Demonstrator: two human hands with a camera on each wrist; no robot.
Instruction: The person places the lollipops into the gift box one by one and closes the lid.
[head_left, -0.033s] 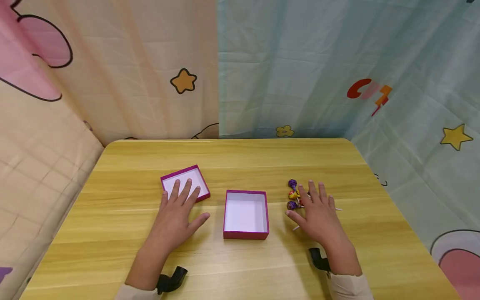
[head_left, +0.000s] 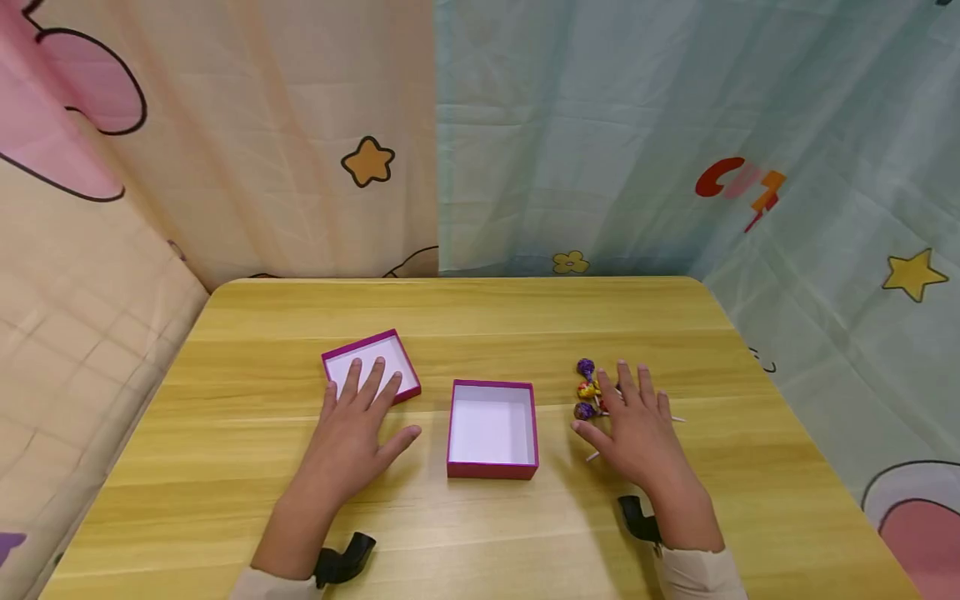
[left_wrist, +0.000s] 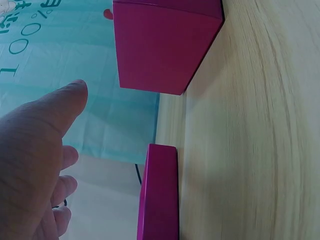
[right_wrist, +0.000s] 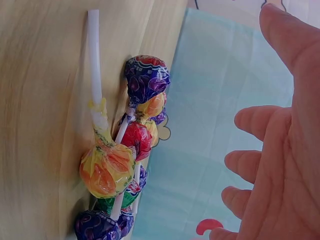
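Note:
A square magenta box point(head_left: 492, 425) with a white inside stands open and empty at the middle of the table. Left of it lies a shallow magenta lid point(head_left: 403, 362), white inside facing up and turned at an angle. My left hand point(head_left: 348, 442), fingers spread, hovers over the lid's near side and holds nothing. Several wrapped lollipops point(head_left: 585, 411) lie in a pile right of the box. Above them is my right hand point(head_left: 643, 437), fingers spread and empty, hiding part of the pile. The right wrist view shows yellow, red, green and purple wrappers point(right_wrist: 107, 170) with white sticks, apart from the fingers.
The wooden table point(head_left: 480, 325) has rounded far corners. Patterned curtains point(head_left: 570, 133) hang behind it and at both sides. A black curved piece point(head_left: 345, 560) is at the left wrist, and a similar one point(head_left: 637, 518) at the right wrist.

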